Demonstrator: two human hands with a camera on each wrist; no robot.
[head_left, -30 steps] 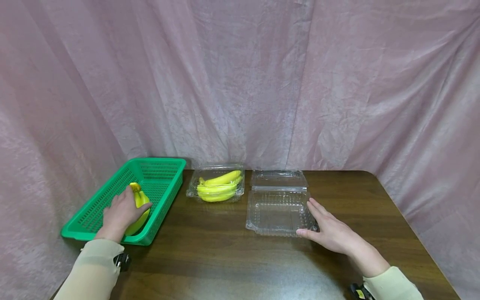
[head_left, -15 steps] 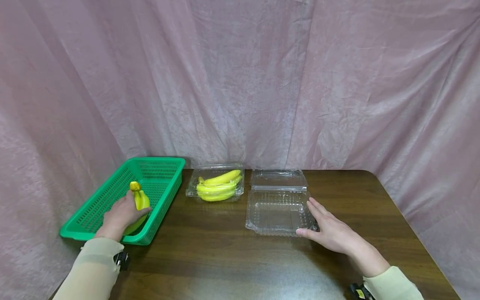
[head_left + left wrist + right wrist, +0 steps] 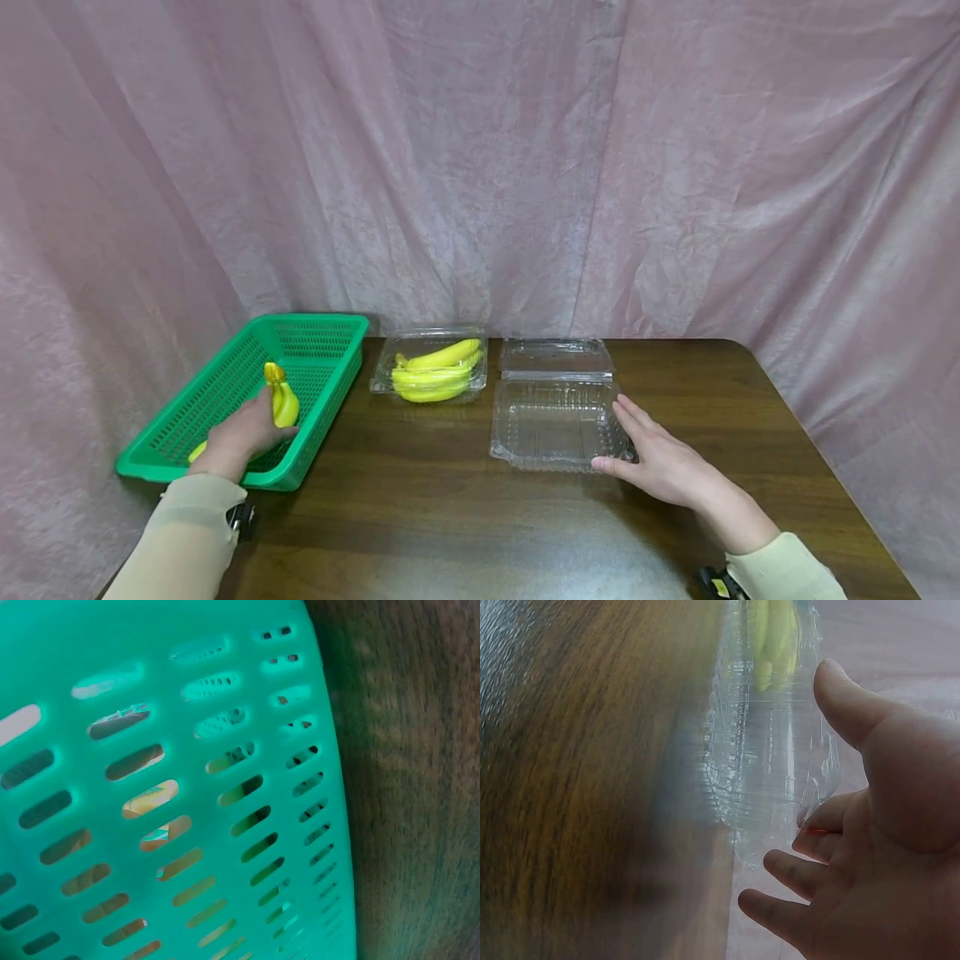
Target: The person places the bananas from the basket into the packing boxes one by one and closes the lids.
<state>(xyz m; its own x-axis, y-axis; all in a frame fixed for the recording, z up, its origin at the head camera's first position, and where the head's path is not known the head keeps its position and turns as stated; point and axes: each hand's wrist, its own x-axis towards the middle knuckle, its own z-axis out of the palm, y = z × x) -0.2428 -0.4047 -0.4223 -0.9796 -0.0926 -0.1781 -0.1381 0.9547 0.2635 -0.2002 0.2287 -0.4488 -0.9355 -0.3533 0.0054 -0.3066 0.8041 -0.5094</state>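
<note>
In the head view my left hand reaches into the green basket and grips a bunch of bananas. The bunch's stem end points up and away; my hand covers much of the rest. A bit of yellow shows left of my wrist. In the left wrist view, the basket wall hides most of the hand and fruit. My right hand, fingers extended, is at the right edge of an open, clear plastic clamshell. The right wrist view shows this hand with fingers spread beside the clear plastic.
A closed clear clamshell with bananas inside stands between the basket and the open one. The raised lid of the open clamshell lies toward the back. A pink curtain hangs behind the brown table.
The banana bunch in my left hand has shifted and turned slightly within the basket, and yellow now shows left of the wrist. My right hand has stayed in place.
</note>
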